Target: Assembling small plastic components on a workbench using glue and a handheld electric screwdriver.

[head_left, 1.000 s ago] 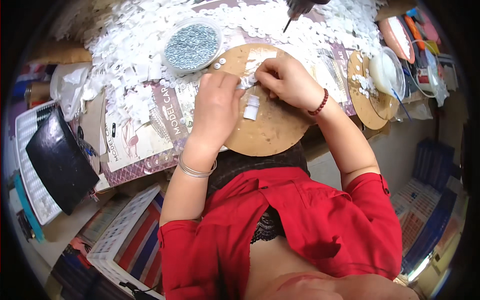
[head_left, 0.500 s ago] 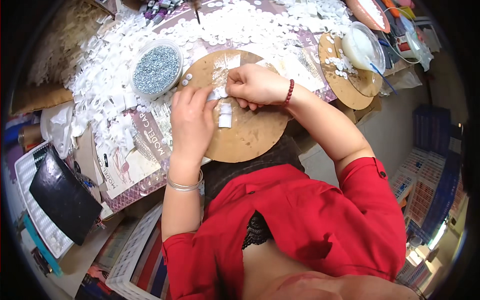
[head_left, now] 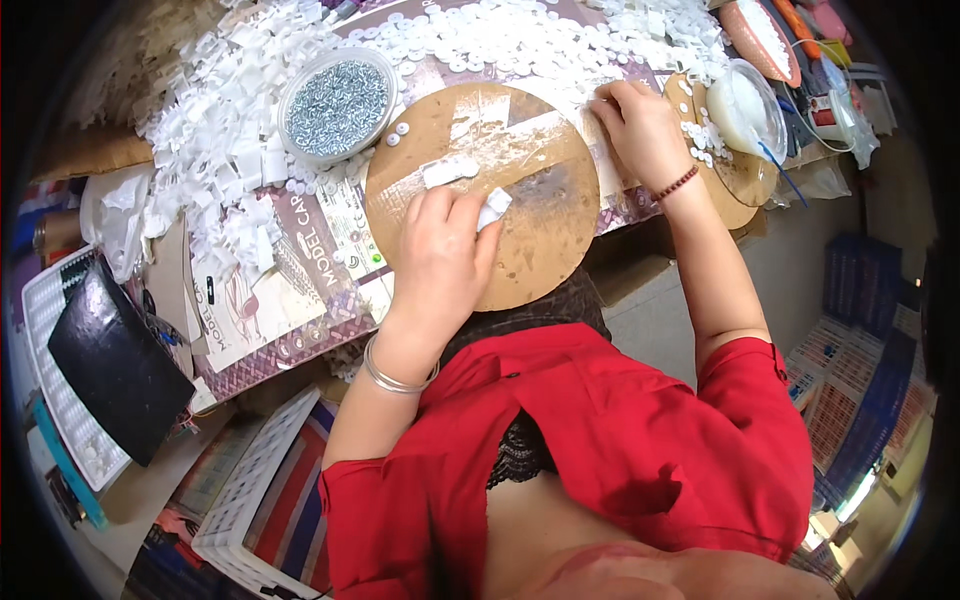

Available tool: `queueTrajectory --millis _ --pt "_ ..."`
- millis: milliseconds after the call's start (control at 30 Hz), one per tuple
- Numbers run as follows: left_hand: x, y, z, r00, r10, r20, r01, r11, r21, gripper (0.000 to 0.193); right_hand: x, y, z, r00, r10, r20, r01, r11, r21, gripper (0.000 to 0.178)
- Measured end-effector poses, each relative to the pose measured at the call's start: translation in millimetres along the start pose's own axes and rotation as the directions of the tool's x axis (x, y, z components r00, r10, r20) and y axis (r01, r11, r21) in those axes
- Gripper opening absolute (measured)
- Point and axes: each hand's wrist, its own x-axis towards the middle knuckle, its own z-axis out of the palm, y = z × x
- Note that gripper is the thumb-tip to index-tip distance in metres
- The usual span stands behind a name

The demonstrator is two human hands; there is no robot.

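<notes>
White square piece [head_left: 494,207] sits at the fingertips of the left hand [head_left: 442,240], tilted, over the middle of a round brown board [head_left: 545,225]. The thumb and index finger of that hand pinch it from its lower left side. A second white piece [head_left: 449,170], longer and with a rounded right end, lies on the board just beyond the same hand's fingers. Shiny clear strips [head_left: 481,117] cover part of the board's far side, and two small white buttons [head_left: 398,134] rest near its upper left edge.

The right hand [head_left: 645,132] is off the board to the right, its fingers curled downward beside scattered white discs [head_left: 560,50]; whether it holds one, I cannot tell. A dark red bead bracelet [head_left: 675,183] circles the right wrist, and silvery bangles [head_left: 390,380] circle the left.

Left of the board's far edge, a clear round tub [head_left: 338,103] full of small silvery-blue bits stands on the tabletop [head_left: 275,345]. White scraps [head_left: 215,120] are heaped beyond and left of it. Near the right hand, a clear bowl [head_left: 748,108] of whitish material stands on another brown board [head_left: 735,212], with a blue stick [head_left: 782,172] at its near side.
</notes>
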Motion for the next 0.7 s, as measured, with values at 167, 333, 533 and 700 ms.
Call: queueTrajectory --millis 167,333,533,700 --pt "0 -2 5 1.0 0.001 -0.012 -0.001 1.0 -0.011 0.031 -30 -78 -4 0.924 0.0 0.383 -0.199 0.854 0.48 0.02" --pt "0 -2 5 0.999 0.022 -0.026 -0.022 1.0 -0.001 0.031 -37 -82 8 0.94 -0.089 0.329 -0.054 0.915 0.401 0.022" --pt "-1 1 8 1.0 -0.027 0.014 0.028 0.999 -0.044 0.031 -33 -75 7 0.94 -0.103 0.324 0.011 0.962 0.274 0.024" --pt "3 -8 -6 0.988 -0.1 -0.12 0.101 0.995 0.005 0.034 7 -38 -10 0.973 0.232 -0.012 -0.224 0.95 0.219 0.031"
